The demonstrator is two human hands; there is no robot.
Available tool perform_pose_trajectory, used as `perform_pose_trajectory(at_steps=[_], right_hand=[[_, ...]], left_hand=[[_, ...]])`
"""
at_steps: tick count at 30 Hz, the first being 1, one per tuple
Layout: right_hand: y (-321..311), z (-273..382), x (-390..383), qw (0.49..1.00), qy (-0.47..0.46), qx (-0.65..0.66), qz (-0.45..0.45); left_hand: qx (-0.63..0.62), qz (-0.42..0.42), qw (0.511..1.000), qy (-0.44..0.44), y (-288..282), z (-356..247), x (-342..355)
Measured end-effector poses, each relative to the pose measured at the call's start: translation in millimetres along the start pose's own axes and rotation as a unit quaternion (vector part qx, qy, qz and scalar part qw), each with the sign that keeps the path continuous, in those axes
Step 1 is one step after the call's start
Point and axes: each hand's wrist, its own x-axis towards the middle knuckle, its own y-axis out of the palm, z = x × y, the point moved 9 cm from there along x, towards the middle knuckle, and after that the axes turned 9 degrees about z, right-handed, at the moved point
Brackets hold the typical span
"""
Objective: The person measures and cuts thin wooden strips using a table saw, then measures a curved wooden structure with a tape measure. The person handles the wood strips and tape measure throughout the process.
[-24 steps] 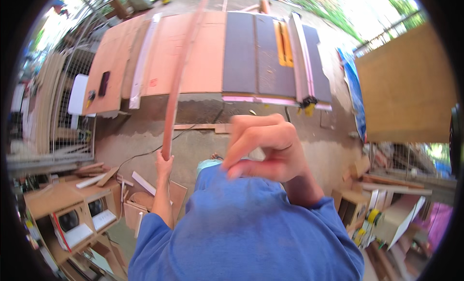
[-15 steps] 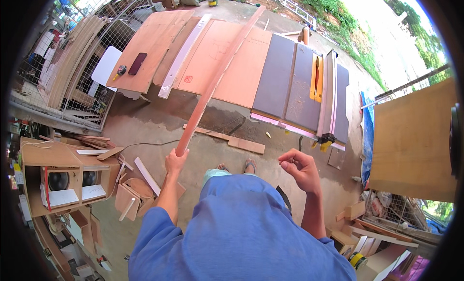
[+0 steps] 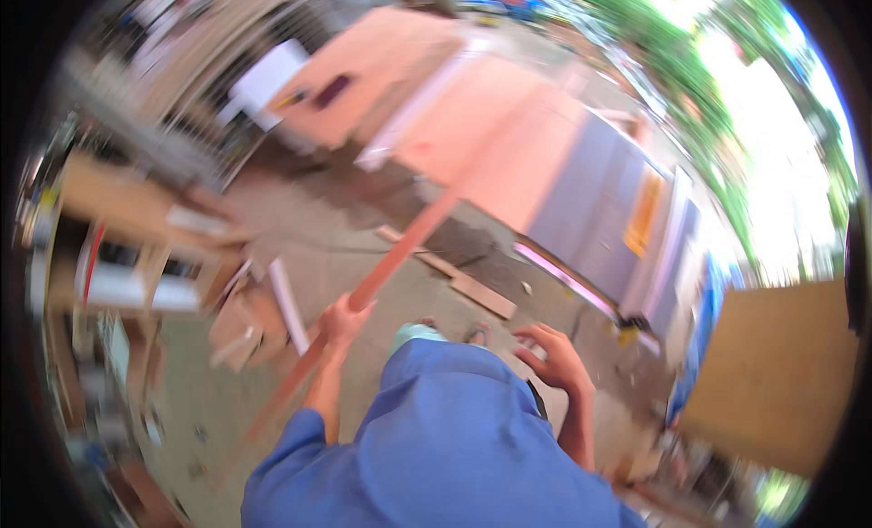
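A long reddish wooden strip (image 3: pixel 409 237) runs diagonally from beside my body up over a worktable topped with pale plywood (image 3: pixel 491 137); the image is blurred by motion. My left hand (image 3: pixel 343 323) grips the strip, which extends past it toward the lower left. My right hand (image 3: pixel 551 357) is beside my blue shirt, fingers apart and loosely curved, holding nothing. To the right of the plywood is a dark table saw top (image 3: pixel 586 196) with an orange insert (image 3: pixel 644 210) and a long fence (image 3: pixel 668 246). A dark phone-like object (image 3: pixel 332 90) lies on the left sheet.
Wooden cabinets (image 3: pixel 109 237) and offcuts (image 3: pixel 250 328) are at my left, beside a mesh cage with stacked boards. A flat board (image 3: pixel 523 308) lies on the concrete floor by my feet. A large upright panel (image 3: pixel 763 364) and blue tarp (image 3: pixel 699 337) stand at the right.
The view has swung, tilting the table clockwise. The strip now reaches below my left hand toward the lower left. My right hand has moved down and away from the camera since the oldest frame.
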Motion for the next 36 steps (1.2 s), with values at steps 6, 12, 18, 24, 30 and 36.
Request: perform_pose_trajectory(at_steps=[6,12,18,24,30,36], right_hand=[[24.5,-7.7,42.9,0.995,0.014,-0.034,0.092],[40.2,-35.1,70.9,0.984,0.015,-0.078,0.160],[56.8,-24.1,72.1,0.959,0.002,-0.126,0.253],[58.3,-39.5,70.0,0.974,0.019,-0.058,0.218],[38.9,-27.8,69.4,0.986,-0.040,-0.047,0.157],[25.6,67.0,97.9,0.976,-0.200,0.070,0.048]], left_hand=[[-0.023,-0.129,0.988,0.086,-77.6,4.2,-3.6],[0.005,-0.166,0.975,0.145,-108.7,-26.1,-7.3],[0.000,-0.183,0.971,0.152,-109.1,-62.8,2.9],[-0.049,-0.110,0.981,0.154,-116.5,-130.7,21.9],[-0.224,0.036,0.959,0.169,-141.0,-206.6,35.5],[-0.446,0.166,0.835,0.277,-217.4,-317.8,69.6]])
